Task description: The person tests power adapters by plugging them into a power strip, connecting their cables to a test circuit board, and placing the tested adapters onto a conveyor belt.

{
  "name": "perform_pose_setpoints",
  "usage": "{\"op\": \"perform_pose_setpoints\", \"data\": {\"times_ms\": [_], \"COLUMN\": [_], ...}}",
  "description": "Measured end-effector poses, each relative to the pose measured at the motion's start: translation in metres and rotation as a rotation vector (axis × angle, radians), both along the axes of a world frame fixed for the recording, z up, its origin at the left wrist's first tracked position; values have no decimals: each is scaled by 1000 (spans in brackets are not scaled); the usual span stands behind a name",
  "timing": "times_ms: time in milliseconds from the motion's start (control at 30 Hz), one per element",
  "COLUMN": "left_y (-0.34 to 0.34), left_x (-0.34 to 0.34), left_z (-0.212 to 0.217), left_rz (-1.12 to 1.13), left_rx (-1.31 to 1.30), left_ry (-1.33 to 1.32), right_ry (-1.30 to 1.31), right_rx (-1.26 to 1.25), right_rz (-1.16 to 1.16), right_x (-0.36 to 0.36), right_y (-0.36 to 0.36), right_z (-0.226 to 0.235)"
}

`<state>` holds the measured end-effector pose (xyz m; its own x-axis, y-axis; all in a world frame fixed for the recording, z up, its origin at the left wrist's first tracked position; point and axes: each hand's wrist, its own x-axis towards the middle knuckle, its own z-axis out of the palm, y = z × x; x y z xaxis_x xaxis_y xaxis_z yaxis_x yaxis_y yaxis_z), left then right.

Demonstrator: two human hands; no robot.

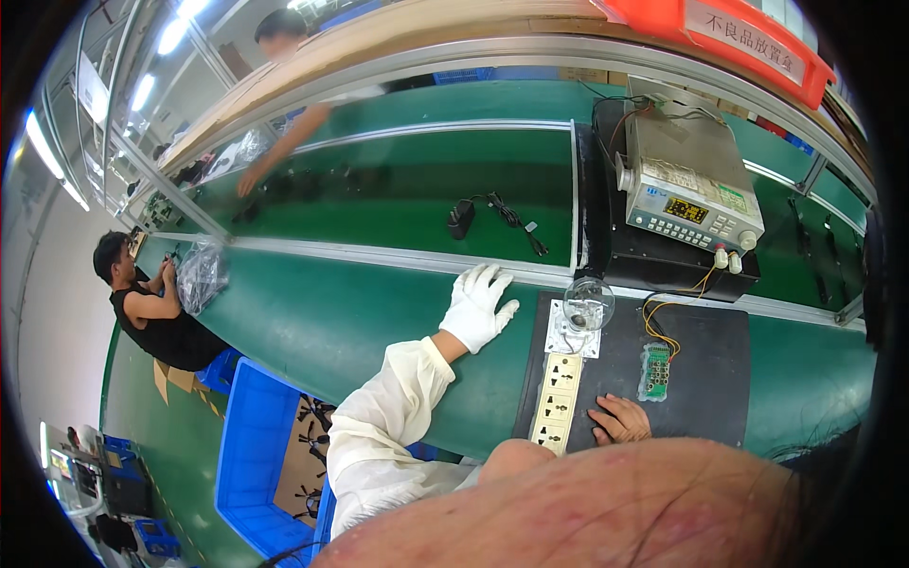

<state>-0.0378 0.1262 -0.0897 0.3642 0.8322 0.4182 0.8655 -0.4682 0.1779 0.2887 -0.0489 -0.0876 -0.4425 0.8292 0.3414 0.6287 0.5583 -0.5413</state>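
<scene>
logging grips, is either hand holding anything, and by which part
Nothing visibly held: the gloved left hand spreads open over the green workbench; the bare right hand, partly hidden, on the black mat.

Red bin (663, 21) — white label (745, 40) bearing one line of dark characters. Grey instrument (686, 151) — lit display (686, 209) with yellow figures.

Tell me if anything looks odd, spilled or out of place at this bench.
One mismatch: the left hand wears a white glove, while the right hand, over the black mat, looks bare where it shows. Nothing looks spilled, and I see no obvious damage, though the green circuit board is small in view.
</scene>
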Motion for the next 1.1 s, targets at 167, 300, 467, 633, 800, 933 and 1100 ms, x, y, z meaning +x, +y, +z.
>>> {"op": "perform_pose_setpoints", "data": {"times_ms": [167,300,467,633,800,933,1100], "left_y": [3,7,49,125,152,149,143], "left_x": [1,1,-1,-45,-64,-60,-54], "left_z": [-7,-9,4,10,5,9,19], "left_rz": [6,51,75,285,502,493,482], "left_rx": [41,173,212,256,-129,-115,-159], "left_ry": [-37,-6,-3,73,-225,-155,-200], "right_ry": [4,10,0,-12,-41,-43,-36], "right_rx": [5,-2,22,26,-57,-34,-12], "right_rz": [-9,-2,9,30,52,51,46], "right_x": [0,-2,1,3,3,6,6], "right_y": [0,3,1,2,5,5,6], "right_z": [1,6,0,-8,-2,-9,-6]}}
